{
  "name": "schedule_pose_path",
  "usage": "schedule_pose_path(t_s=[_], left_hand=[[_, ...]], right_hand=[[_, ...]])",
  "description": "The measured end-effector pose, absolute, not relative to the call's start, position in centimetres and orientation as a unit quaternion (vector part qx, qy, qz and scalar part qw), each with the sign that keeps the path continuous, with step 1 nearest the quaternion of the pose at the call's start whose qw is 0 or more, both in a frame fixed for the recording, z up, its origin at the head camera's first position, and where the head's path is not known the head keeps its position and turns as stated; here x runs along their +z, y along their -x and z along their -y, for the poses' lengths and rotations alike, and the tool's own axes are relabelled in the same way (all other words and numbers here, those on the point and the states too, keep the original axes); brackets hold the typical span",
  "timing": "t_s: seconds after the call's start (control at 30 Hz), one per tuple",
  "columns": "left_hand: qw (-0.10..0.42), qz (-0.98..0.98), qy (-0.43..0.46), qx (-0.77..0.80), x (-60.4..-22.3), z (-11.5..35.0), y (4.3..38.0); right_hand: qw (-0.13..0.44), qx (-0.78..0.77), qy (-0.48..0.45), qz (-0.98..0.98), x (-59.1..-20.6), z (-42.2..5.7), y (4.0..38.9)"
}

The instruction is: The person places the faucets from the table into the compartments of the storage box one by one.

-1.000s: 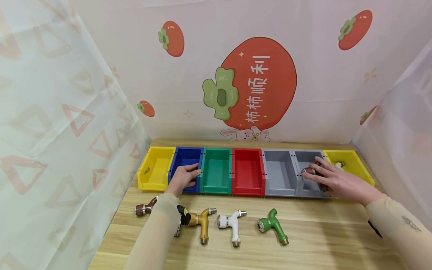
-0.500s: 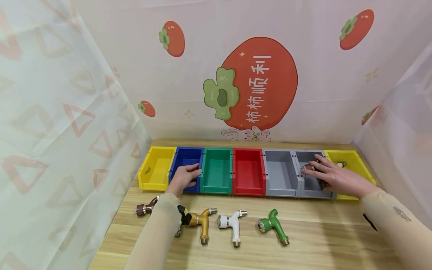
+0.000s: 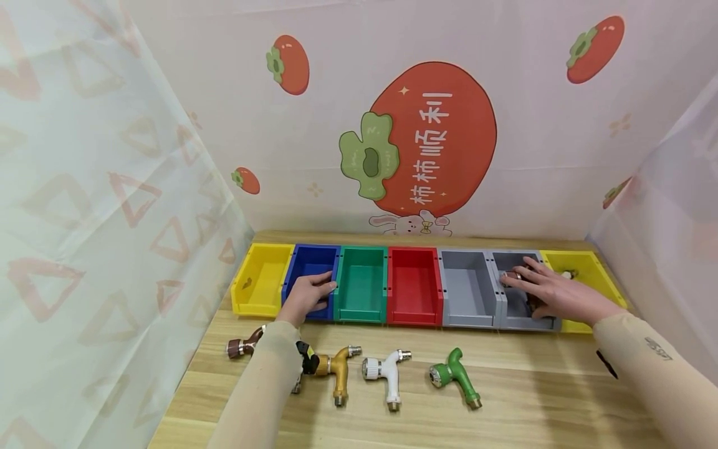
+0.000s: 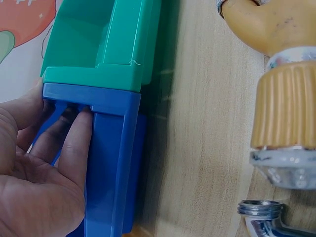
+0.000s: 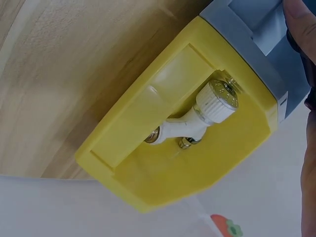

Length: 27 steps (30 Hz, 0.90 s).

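Note:
In the head view my left hand (image 3: 307,298) pinches the right side wall of the blue bin (image 3: 308,257), beside the green bin (image 3: 360,315). The left wrist view shows its fingers (image 4: 75,148) inside the blue bin. Over the right grey bin (image 3: 513,319) my right hand (image 3: 561,296) reaches in with fingers spread and nearly straight. A brown faucet (image 3: 511,278) lies under those fingers, much of it hidden. Only the thumb side of that hand enters the right wrist view. A white faucet (image 5: 190,123) lies in the right yellow bin (image 5: 128,118).
On the wooden table before the bins lie another brown faucet (image 3: 242,347), a yellow faucet (image 3: 339,371), a white faucet (image 3: 388,373) and a green faucet (image 3: 457,375). A chrome faucet (image 4: 261,212) is partly cut off. The row includes a red bin (image 3: 414,317).
The brown faucet sits lower in the right grey bin, further beneath my right hand. That hand has shifted slightly left relative to the bins. My left hand keeps its place.

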<state>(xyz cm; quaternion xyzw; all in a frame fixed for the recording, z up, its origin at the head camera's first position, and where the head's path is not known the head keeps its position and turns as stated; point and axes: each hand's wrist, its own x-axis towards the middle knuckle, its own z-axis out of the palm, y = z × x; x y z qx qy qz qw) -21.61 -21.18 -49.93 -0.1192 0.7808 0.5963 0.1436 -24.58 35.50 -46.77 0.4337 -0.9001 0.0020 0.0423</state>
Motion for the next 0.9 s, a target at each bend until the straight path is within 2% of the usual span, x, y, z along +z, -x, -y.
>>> schedule_pose_path(t_s=[0.23,0.5,0.9], left_hand=[[0.141,-0.784,0.118,0.593,-49.64,21.05,21.47],[0.142,-0.778,0.135,0.597,-49.21,20.73,21.41],[0.139,-0.779,0.136,0.596,-49.28,20.76,21.36]], right_hand=[[0.014,0.017,-0.410,0.912,-46.75,-35.27,24.86],[0.019,0.035,-0.424,0.905,-46.93,-35.29,25.16],[-0.072,0.084,-0.349,0.931,-46.97,-35.42,25.19]])
